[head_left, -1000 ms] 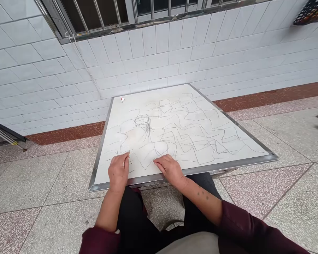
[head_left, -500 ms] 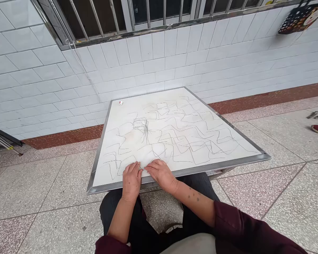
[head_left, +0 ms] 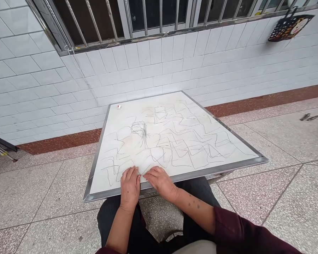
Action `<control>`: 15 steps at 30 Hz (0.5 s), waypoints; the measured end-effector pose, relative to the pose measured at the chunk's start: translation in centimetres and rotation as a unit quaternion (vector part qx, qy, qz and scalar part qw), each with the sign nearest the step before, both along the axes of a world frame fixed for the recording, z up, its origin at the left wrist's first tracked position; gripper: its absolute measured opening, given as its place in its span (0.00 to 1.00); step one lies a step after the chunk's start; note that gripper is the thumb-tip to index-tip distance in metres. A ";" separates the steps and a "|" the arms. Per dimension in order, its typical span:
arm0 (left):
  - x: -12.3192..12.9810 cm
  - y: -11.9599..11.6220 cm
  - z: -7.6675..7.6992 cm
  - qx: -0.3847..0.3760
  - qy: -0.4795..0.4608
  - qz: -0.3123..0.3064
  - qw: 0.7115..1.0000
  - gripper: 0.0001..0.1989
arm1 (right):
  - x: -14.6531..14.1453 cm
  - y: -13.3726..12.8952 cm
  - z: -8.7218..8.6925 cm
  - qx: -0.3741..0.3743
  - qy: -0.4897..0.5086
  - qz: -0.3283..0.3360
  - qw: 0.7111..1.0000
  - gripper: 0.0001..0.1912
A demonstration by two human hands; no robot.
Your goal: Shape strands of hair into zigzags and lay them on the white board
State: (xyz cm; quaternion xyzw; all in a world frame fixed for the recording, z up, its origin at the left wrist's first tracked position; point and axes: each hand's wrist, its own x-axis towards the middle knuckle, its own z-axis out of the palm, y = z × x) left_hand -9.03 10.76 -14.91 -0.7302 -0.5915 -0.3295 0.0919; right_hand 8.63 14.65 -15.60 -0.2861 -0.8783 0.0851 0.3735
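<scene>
Both hands are at the near edge of a white board with a metal rim (head_left: 214, 168). My left hand (head_left: 130, 185) rests there with fingers bent and pressed together. Close beside it, my right hand (head_left: 161, 182) has thumb and forefinger pinched together. A thin dark strand, like fine bent wire (head_left: 146, 169), shows between the fingertips, and both hands appear to hold it. Many similar crooked strands (head_left: 189, 155) lie spread over the board. A tangled bunch of strands (head_left: 144, 130) lies left of the board's middle. The fingers hide part of the held strand.
A small white and red object (head_left: 119, 107) sits in the board's far left corner. Behind the board is a tiled wall (head_left: 148, 76) with a barred window. A patterned bag (head_left: 288, 28) hangs at the upper right. My knees are under the board's near edge.
The view has shifted slightly, so the board and wall appear lower. My hands stay together at the near edge, and a bit more of the strand shows between the fingertips.
</scene>
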 end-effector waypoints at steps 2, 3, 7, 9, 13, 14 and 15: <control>0.2 -0.6 0.6 0.014 -0.003 0.000 1.000 0.16 | 0.6 -0.3 0.2 -0.001 0.011 0.008 1.000 0.10; 0.2 -1.0 0.8 0.025 -0.004 0.001 1.000 0.16 | 1.1 -0.3 0.4 -0.001 0.013 0.004 1.000 0.11; 0.2 -3.8 0.9 0.065 0.007 -0.001 0.998 0.17 | 3.9 0.4 0.7 0.001 0.005 -0.085 0.996 0.11; 0.0 -5.5 0.2 0.069 0.018 -0.003 0.997 0.17 | 5.3 1.2 0.7 0.003 -0.014 -0.142 0.990 0.10; -0.4 -7.8 -1.3 0.063 0.019 0.001 0.998 0.19 | 6.4 2.2 0.3 -0.002 -0.060 -0.186 0.981 0.09; -0.5 -8.1 -1.5 0.063 0.015 0.005 0.998 0.19 | 6.4 2.3 0.1 -0.002 -0.068 -0.187 0.980 0.08; -0.7 -8.3 -1.6 0.064 0.011 0.010 0.998 0.20 | 6.2 2.4 0.0 -0.002 -0.074 -0.187 0.980 0.08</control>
